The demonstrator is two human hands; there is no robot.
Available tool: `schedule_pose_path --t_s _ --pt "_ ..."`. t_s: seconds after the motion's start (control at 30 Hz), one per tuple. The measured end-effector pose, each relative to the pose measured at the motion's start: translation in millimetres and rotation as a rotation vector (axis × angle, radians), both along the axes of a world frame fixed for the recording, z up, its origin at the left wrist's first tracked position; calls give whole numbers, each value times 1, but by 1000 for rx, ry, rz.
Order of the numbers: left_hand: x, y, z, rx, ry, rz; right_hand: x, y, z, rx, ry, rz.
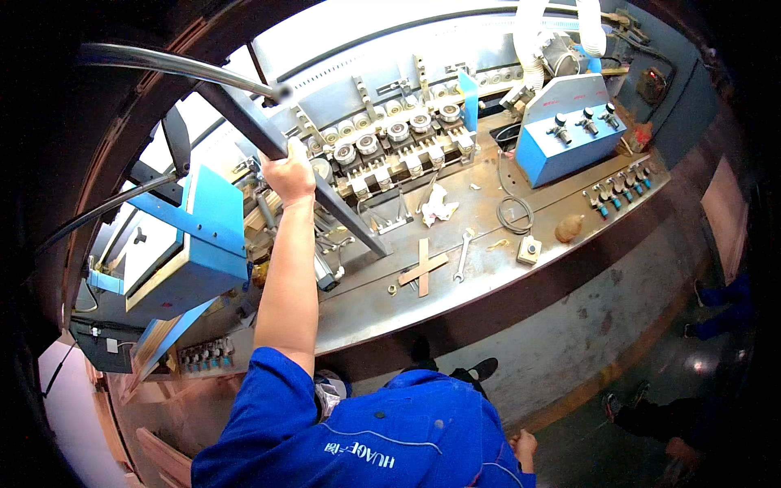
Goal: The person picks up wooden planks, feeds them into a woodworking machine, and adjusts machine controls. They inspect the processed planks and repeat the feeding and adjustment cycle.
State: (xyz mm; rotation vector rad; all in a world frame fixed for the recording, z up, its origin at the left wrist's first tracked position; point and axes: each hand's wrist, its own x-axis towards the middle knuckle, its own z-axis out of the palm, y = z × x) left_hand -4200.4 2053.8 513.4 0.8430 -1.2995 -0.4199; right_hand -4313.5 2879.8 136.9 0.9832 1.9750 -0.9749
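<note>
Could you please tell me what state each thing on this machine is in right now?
Left hand: closed around the grey metal bar.
Right hand: low at the person's side, holding nothing visible.
Silver open-ended wrench: lying flat on the steel machine bed.
Two wooden strips: crossed, lying flat.

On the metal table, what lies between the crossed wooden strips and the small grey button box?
In the head view, a wrench lies between the wooden cross and the button box.
</note>
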Motion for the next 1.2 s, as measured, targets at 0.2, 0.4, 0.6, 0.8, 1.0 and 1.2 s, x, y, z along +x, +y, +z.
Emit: schedule_pose_path --t_s 0.2,0.4,0.6,0.8,1.0,1.2 --pt "-2 3 1 18 11 11 -10 1 2 -40 -30 32" --pt "-2 6 4 59 10 -3 -17 3 0 -25 -59 123" --pt "2 7 6 13 24 1 -5 6 -10 -115 7 38" --pt "24 -11 -4 83 -61 47 -2 9 -1 -196 -10 -9" --pt "24 -16 0 318 -438 128 18 34 -4 -148 88 -113" --pt "11 40 -14 189 -235 244 46 100 -42 -25 30 -192"
